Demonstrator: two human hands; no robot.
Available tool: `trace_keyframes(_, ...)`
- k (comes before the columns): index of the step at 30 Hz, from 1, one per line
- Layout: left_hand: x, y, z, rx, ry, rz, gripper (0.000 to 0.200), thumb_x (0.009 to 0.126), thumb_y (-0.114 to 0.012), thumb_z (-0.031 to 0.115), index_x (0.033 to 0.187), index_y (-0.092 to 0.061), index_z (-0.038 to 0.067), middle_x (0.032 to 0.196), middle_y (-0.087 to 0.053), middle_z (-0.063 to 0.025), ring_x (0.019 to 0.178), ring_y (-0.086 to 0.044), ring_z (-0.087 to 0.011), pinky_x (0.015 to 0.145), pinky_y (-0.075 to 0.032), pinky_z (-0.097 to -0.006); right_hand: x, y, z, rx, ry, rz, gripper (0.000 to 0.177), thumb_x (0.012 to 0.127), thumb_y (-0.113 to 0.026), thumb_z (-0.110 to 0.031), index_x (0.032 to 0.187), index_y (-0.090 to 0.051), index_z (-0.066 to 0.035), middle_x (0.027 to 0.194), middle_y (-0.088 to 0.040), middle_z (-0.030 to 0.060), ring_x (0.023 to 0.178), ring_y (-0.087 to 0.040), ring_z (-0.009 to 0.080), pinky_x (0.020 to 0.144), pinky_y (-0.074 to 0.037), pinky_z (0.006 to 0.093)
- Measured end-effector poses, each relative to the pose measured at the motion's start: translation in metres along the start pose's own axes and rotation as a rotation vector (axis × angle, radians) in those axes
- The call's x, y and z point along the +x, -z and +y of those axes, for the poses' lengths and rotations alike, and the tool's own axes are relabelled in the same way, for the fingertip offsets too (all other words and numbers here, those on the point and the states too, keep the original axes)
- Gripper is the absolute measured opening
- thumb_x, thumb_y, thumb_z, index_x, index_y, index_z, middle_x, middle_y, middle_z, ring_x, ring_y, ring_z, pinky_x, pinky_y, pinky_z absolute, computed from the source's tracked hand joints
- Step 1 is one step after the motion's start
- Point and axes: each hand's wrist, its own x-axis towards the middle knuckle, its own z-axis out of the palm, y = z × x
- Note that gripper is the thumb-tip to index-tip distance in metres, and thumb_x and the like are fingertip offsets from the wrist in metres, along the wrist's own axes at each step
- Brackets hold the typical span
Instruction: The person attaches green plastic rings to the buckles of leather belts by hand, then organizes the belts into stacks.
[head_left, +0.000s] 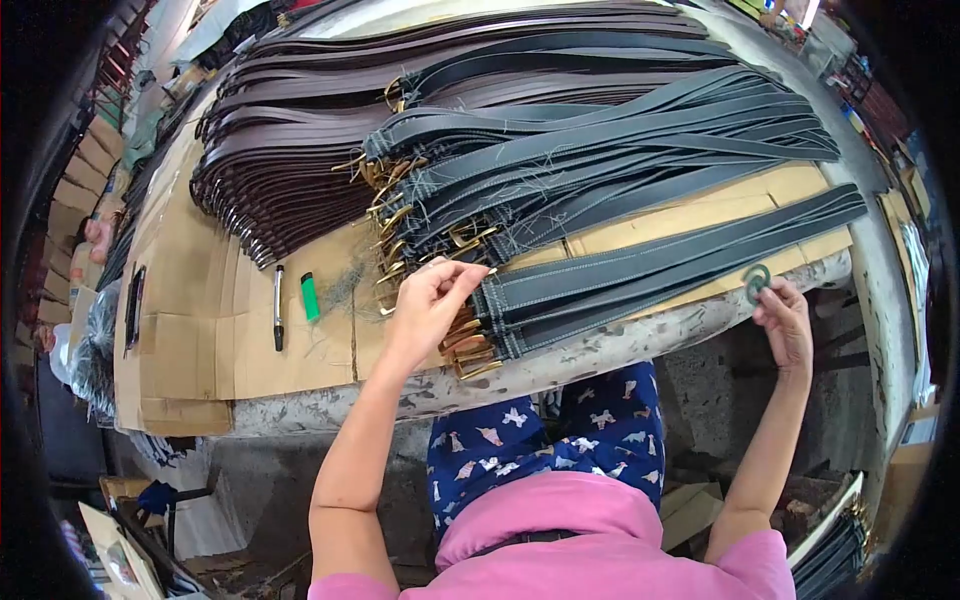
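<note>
Left hand (435,300) hovers at the buckled end of the near belt bundle (640,280), its thumb and forefinger pressed together; whether a thread is caught between them, I cannot tell. Off the bundle's opposite end, the right hand (785,325) pinches a dark green looped thing (757,283). That bundle lies along the near edge of the table (330,408), its brassy buckles (468,350) leftmost. Beyond it is a larger dark belt pile (600,140) strewn with loose threads; to its left are a green lighter (309,297) and a pen (278,310). Fine finger work at the stitched ends seems in hand; continuing it would call for a light, precise pinch.
</note>
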Motion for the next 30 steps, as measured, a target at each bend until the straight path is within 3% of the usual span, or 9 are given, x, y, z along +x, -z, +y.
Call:
trace_keyframes(3, 0.004, -0.007, 0.015, 0.182, -0.03, 0.014, 0.029, 0.086, -0.074, 0.031, 0.091, -0.077, 0.002, 0.072, -0.056, -0.006, 0.065, -0.052, -0.012, 0.059, -0.04, -0.0296, -0.006, -0.081, 0.003, 0.032, 0.049, -0.053, 0.009, 0.09, -0.07, -0.01, 0.093, -0.067, -0.001, 0.089, -0.072, 0.0119, 0.072, -0.071, 0.0159, 0.063, -0.055, 0.0245)
trace_keyframes(6, 0.003, -0.017, 0.024, 0.181, -0.094, 0.052, 0.021, 0.085, -0.076, 0.023, 0.091, -0.077, 0.003, 0.075, -0.06, -0.0036, 0.069, -0.054, -0.0113, 0.064, -0.042, -0.0264, -0.012, -0.148, 0.004, 0.022, 0.039, -0.155, 0.011, 0.092, -0.068, -0.012, 0.09, -0.068, -0.002, 0.088, -0.072, 0.0109, 0.071, -0.071, 0.0172, 0.065, -0.056, 0.0275)
trace_keyframes(10, 0.0, -0.02, 0.022, 0.113, -0.109, 0.142, 0.017, 0.085, -0.076, 0.019, 0.089, -0.076, 0.002, 0.075, -0.062, -0.0032, 0.072, -0.057, -0.0102, 0.065, -0.044, -0.0253, -0.017, -0.215, 0.022, -0.053, 0.146, -0.217, 0.012, 0.096, -0.063, -0.012, 0.092, -0.066, -0.001, 0.089, -0.072, 0.0101, 0.078, -0.07, 0.014, 0.07, -0.055, 0.025)
trace_keyframes(11, -0.001, -0.021, 0.021, 0.089, -0.095, 0.153, 0.017, 0.086, -0.075, 0.018, 0.088, -0.075, 0.001, 0.075, -0.062, -0.0029, 0.072, -0.057, -0.0097, 0.065, -0.045, -0.0253, -0.017, -0.228, 0.031, -0.076, 0.182, -0.189, 0.011, 0.095, -0.066, -0.013, 0.093, -0.069, -0.002, 0.084, -0.071, 0.0042, 0.075, -0.065, 0.0079, 0.069, -0.051, 0.0208)
trace_keyframes(14, -0.006, -0.02, 0.018, 0.041, -0.064, 0.181, 0.017, 0.088, -0.073, 0.015, 0.087, -0.073, -0.001, 0.076, -0.063, -0.0025, 0.072, -0.057, -0.0084, 0.067, -0.045, -0.0251, -0.02, -0.257, 0.049, -0.14, 0.36, -0.184, 0.015, 0.091, -0.067, -0.008, 0.084, -0.065, 0.004, 0.089, -0.066, 0.008, 0.075, -0.061, 0.0094, 0.069, -0.048, 0.0228)
trace_keyframes(20, -0.007, -0.023, 0.016, 0.044, -0.097, 0.189, 0.017, 0.09, -0.071, 0.015, 0.089, -0.07, -0.002, 0.078, -0.064, -0.0023, 0.073, -0.056, -0.0081, 0.069, -0.046, -0.025, -0.024, -0.278, 0.051, -0.356, 0.435, -0.158, 0.017, 0.085, -0.069, -0.008, 0.076, -0.062, 0.005, 0.092, -0.065, 0.0167, 0.081, -0.063, 0.0212, 0.072, -0.049, 0.0303)
trace_keyframes(21, -0.007, -0.024, 0.014, 0.046, -0.105, 0.191, 0.017, 0.09, -0.071, 0.015, 0.089, -0.07, -0.002, 0.078, -0.064, -0.0022, 0.073, -0.056, -0.0081, 0.069, -0.046, -0.025, -0.022, -0.277, 0.057, -0.409, 0.487, -0.168, 0.016, 0.085, -0.071, -0.006, 0.078, -0.061, 0.005, 0.096, -0.065, 0.012, 0.078, -0.06, 0.013, 0.072, -0.048, 0.0257)
trace_keyframes(30, -0.008, -0.025, 0.016, 0.046, -0.109, 0.2, 0.017, 0.09, -0.071, 0.014, 0.089, -0.07, -0.003, 0.078, -0.062, -0.0019, 0.074, -0.056, -0.008, 0.069, -0.045, -0.0247, -0.023, -0.28, 0.06, -0.507, 0.541, -0.14, 0.017, 0.085, -0.071, -0.007, 0.077, -0.06, 0.004, 0.095, -0.065, 0.0139, 0.083, -0.062, 0.0197, 0.073, -0.049, 0.0288)
